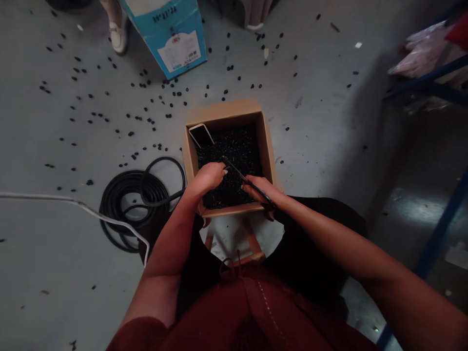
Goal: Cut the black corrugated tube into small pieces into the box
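Observation:
A cardboard box (234, 210) holds a deep heap of small black cable pieces (234, 151), and a phone (200, 135) leans in its far left corner. My right hand (259, 189) grips long black scissors (248, 183) above the heap. Their tip reaches toward my left hand (208, 176), which is curled over the box. A black cable coil (131, 209) lies on the floor, and its strand (171, 197) runs toward my left forearm. The strand seems to end in my left hand, though the grip is partly hidden.
Small black pieces lie scattered across the grey concrete floor (73, 122). A blue-and-white carton (164, 34) stands ahead, beside a person's foot in a white shoe (119, 38). A white cable (73, 200) crosses the left. Blue shelf rails (427, 83) and plastic bags (424, 51) stand right.

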Demonstrator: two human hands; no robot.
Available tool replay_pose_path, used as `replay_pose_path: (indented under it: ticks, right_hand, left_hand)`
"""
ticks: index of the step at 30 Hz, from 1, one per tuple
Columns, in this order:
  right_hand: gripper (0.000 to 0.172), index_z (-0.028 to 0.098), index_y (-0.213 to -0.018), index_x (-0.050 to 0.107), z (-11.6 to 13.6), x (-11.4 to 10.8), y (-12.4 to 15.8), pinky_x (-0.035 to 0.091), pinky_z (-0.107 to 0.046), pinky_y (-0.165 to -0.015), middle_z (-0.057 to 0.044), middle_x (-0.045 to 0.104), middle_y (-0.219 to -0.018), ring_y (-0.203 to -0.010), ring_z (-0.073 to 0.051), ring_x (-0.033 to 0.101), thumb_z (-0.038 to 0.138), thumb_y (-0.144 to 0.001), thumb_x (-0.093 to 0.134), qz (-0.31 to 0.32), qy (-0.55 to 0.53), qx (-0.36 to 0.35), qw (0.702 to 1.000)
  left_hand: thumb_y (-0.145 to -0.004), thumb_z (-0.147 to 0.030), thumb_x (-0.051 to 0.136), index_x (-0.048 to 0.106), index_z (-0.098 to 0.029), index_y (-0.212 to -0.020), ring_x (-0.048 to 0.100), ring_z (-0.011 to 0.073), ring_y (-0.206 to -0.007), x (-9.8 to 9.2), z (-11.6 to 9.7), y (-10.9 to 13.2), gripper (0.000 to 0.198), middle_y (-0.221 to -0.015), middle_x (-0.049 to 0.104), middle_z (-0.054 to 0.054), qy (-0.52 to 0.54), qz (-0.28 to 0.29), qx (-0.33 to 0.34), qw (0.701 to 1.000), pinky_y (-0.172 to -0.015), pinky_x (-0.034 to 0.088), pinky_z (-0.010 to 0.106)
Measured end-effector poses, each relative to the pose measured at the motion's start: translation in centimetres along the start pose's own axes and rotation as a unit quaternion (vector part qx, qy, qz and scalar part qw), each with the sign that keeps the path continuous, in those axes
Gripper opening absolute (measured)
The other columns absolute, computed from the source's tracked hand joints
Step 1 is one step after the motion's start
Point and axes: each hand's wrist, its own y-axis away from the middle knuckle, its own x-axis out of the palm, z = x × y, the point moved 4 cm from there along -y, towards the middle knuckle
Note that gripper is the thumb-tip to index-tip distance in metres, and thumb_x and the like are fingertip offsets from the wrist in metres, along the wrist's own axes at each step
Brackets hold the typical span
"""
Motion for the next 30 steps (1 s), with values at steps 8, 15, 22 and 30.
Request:
replay_pose_path:
  ticks: [8,15,22,30]
  right_hand:
    - [0.022,0.022,-0.097,0.047,0.7,-3.4,-0.5,0.045,-0.022,-0.053,0.002,0.058,-0.069,-0.054,-0.011,0.056,0.041,-0.089,0.042,-0.108,-0.163,-0.018,0.981]
    - [0.045,0.02,-0.117,0.053,1.6,-4.4,-0.1,0.048,-0.033,-0.073,-0.006,0.066,-0.098,-0.084,-0.021,0.063,0.051,-0.084,0.051,-0.128,-0.122,-0.05,0.983]
    - [0.05,0.021,-0.121,0.054,2.0,-4.6,0.3,0.048,-0.039,-0.079,-0.009,0.067,-0.106,-0.095,-0.027,0.062,0.053,-0.083,0.052,-0.132,-0.104,-0.044,0.985]
    - [0.059,0.019,-0.127,0.049,2.0,-4.1,0.1,0.047,-0.036,-0.075,-0.011,0.064,-0.112,-0.092,-0.026,0.062,0.054,-0.08,0.057,-0.13,-0.076,-0.078,0.985]
  left_hand:
    - [-0.082,-0.021,0.053,0.06,-0.015,-0.119,0.057,0.0221,-0.111,-2.6,-0.5,0.8,0.038,-0.122,0.063,0.009,0.205,-0.085,0.054,0.974,-0.099,0.041,0.035]
    - [-0.079,-0.022,0.058,0.06,-0.014,-0.11,0.059,0.0103,-0.069,-2.8,0.4,0.4,0.033,-0.088,0.066,0.004,0.469,-0.134,0.021,0.873,-0.067,0.047,0.024]
    - [-0.079,-0.027,0.06,0.065,-0.015,-0.103,0.055,0.0077,-0.065,-3.6,0.9,0.6,0.028,-0.078,0.064,0.002,0.515,-0.191,0.01,0.835,-0.064,0.045,0.021]
    - [-0.084,-0.031,0.053,0.064,-0.016,-0.114,0.051,0.0071,-0.061,-4.1,0.7,0.8,0.035,-0.077,0.063,0.001,0.457,-0.199,0.025,0.867,-0.062,0.042,0.021]
